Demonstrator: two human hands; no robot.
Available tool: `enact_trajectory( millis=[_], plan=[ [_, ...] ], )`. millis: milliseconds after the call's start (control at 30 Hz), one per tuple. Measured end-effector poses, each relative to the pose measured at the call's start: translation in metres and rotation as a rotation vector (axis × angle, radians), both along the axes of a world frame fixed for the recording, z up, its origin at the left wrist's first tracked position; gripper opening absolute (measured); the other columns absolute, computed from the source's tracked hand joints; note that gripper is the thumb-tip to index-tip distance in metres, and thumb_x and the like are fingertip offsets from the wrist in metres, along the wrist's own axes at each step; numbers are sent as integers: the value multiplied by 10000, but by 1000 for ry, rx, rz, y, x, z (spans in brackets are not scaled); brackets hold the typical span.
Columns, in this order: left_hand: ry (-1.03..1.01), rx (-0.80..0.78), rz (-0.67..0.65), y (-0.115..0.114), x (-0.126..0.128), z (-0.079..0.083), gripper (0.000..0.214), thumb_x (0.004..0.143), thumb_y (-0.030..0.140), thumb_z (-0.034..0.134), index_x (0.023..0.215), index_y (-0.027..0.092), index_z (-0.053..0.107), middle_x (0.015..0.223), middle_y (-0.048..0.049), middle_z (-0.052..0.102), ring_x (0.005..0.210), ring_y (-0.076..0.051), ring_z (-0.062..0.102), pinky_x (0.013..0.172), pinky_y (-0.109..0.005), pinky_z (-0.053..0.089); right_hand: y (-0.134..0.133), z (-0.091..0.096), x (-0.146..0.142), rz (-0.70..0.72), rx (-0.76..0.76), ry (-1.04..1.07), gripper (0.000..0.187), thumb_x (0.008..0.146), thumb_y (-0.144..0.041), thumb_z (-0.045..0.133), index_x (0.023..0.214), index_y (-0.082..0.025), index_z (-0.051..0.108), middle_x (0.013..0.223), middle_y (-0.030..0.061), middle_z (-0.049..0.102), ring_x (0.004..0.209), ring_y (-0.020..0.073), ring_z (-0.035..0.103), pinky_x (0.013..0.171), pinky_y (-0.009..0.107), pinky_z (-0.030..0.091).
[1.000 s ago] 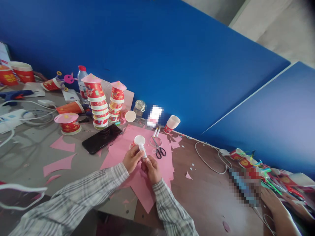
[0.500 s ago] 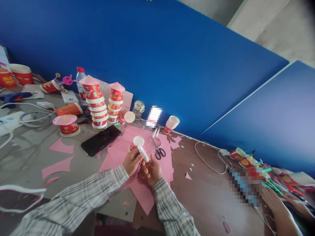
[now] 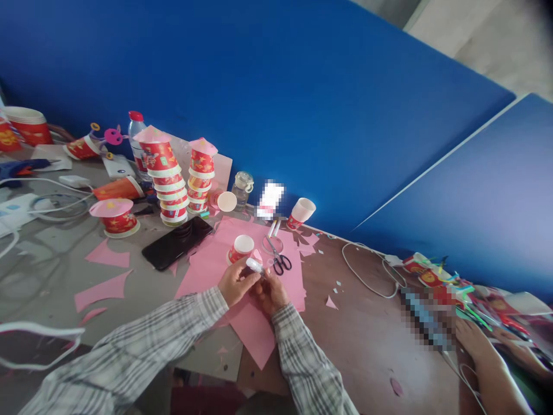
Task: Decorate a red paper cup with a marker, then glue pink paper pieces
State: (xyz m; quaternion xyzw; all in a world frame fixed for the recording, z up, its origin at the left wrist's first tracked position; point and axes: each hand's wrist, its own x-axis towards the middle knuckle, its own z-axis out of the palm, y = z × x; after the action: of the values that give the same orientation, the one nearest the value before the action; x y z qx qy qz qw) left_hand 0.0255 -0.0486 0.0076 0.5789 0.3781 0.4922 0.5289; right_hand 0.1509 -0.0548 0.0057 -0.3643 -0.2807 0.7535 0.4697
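Observation:
A small white tube [image 3: 254,265], which looks like a glue stick, is tilted between my hands above the pink paper [image 3: 207,271]. My left hand [image 3: 235,283] pinches it between thumb and fingers. My right hand [image 3: 271,293] has its fingers closed around the tube's lower right end, which is mostly hidden. Just beyond my left hand a red paper cup [image 3: 241,249] stands upright on the paper. Black-handled scissors [image 3: 276,257] lie beyond my right hand, beside a ring of clear tape [image 3: 264,244].
Left of the paper lies a black phone [image 3: 178,242]. Behind it rise two stacks of red cups, the taller [image 3: 166,173] near a red-capped bottle [image 3: 136,135]. A glass jar [image 3: 242,190] and a cup [image 3: 301,213] stand by the blue partition [image 3: 259,86]. Another person's hand [image 3: 473,340] is at right.
The tube has tipped from steep to flatter. My right hand has closed in on its lower end, and my left hand has shifted slightly right. The view has moved a little.

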Motion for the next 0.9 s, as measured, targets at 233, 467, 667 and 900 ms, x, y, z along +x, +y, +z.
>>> enact_trajectory(
  millis=[233,467,667,900],
  plan=[
    [61,120,155,0,-2,7,250,713,350,535,890,179,585,629,2,539,536,-117,485,509,-243,397,5,8,5,-54,3,133,434,543,-601,642,533,-176,557,387,-58,438,333,63,303,405,218,283],
    [92,272,186,-6,-2,13,205,763,304,487,894,185,590,695,-16,564,557,-110,486,527,-241,405,11,10,14,-204,-25,200,377,519,-546,693,575,-193,575,727,-8,618,629,123,553,629,271,463],
    [144,483,183,-12,-2,17,206,776,213,482,963,206,567,781,-37,594,686,-136,539,637,-262,446,11,11,18,-184,22,244,288,596,-502,665,677,-236,592,714,-38,618,745,153,599,728,327,493],
    [226,540,110,-16,0,17,208,774,180,482,971,207,545,758,-29,574,669,-135,525,653,-281,449,10,14,27,-77,5,266,329,639,-528,617,615,-202,582,611,-26,612,656,160,597,704,361,505]
  ],
)
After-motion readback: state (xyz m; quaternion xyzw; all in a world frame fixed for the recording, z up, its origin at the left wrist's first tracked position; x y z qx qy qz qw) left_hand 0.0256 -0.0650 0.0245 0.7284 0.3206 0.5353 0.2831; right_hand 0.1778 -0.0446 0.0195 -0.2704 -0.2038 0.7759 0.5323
